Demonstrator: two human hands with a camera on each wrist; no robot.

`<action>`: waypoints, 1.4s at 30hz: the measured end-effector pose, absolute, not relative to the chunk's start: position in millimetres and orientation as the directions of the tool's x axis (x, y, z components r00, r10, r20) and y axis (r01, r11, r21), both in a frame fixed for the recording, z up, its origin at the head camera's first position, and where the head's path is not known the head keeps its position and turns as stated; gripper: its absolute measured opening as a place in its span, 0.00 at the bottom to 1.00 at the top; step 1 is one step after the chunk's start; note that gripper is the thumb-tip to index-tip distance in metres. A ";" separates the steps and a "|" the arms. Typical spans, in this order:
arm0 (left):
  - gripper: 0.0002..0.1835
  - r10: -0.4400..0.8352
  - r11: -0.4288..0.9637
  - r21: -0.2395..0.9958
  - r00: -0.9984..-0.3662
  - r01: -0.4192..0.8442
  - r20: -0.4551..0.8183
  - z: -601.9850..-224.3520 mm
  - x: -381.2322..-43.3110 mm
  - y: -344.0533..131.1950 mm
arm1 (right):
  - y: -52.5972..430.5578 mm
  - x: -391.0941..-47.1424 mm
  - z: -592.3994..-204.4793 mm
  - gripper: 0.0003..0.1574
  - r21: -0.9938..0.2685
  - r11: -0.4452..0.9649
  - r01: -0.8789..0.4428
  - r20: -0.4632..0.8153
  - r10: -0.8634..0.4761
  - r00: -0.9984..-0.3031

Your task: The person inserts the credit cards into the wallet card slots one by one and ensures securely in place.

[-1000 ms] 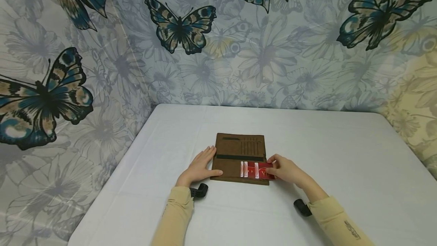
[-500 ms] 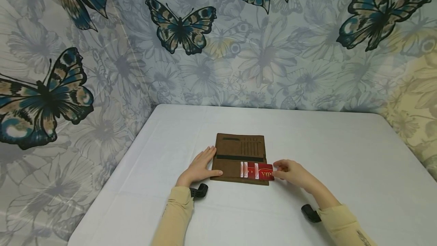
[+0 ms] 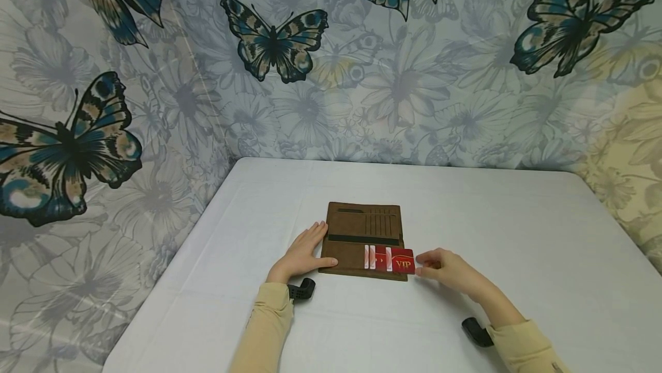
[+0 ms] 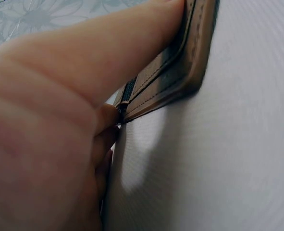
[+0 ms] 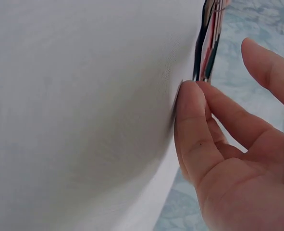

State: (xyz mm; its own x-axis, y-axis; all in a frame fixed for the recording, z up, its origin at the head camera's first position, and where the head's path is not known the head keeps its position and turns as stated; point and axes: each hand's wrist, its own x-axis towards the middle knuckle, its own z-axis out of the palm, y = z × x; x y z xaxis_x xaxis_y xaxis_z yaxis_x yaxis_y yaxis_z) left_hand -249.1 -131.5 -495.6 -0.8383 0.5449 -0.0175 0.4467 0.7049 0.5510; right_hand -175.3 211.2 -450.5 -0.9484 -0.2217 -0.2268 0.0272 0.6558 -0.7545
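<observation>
A brown wallet (image 3: 345,256) lies unfolded on the white table, card slots on its upper half. On the lower half several red-and-white cards (image 3: 381,258) overlap in a row; the rightmost red card (image 3: 403,261), marked VIP, sticks out past the right side. My left hand (image 3: 300,255) rests at the wallet's left edge, its thumb lying on the lower left corner; the wallet (image 4: 199,53) also shows beyond that thumb in the left wrist view. Just right of the VIP card is my right hand (image 3: 450,269), bent fingers at the tabletop; its thumb (image 5: 269,72) stands apart, pinching nothing.
A white cloth covers the table (image 3: 465,206). Behind and to the left rises a wall covering (image 3: 403,85) with flowers and butterflies. Dark wrist cameras (image 3: 301,289) sit at both sleeves.
My right hand has let go of the VIP card and moved right and toward me, uncovering the lettering. The left hand and the wallet have stayed in place.
</observation>
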 end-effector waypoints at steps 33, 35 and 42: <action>0.51 0.546 0.716 0.539 -0.837 0.445 -0.035 -497.5 -250.1 -131.7 | 210.7 -175.5 -453.6 0.35 -0.841 0.539 -0.043 -0.189 -0.367 -0.911; 0.50 0.548 0.715 0.541 -0.836 0.444 -0.037 -496.6 -249.7 -131.5 | 210.2 -176.0 -453.8 0.35 -0.838 0.544 -0.044 -0.191 -0.367 -0.911; 0.51 0.550 0.717 0.543 -0.834 0.436 -0.056 -494.2 -249.7 -131.6 | 208.5 -176.7 -453.5 0.34 -0.836 0.545 -0.060 -0.179 -0.375 -0.909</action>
State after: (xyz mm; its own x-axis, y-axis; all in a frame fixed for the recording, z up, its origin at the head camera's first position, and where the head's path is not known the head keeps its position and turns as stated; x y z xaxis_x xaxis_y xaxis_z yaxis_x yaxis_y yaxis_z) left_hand -249.7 -131.6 -494.2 -0.8335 0.5496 -0.0564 0.4363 0.7174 0.5431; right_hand -176.7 208.5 -453.5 -0.9095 -0.3752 -0.1793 -0.0601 0.5452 -0.8361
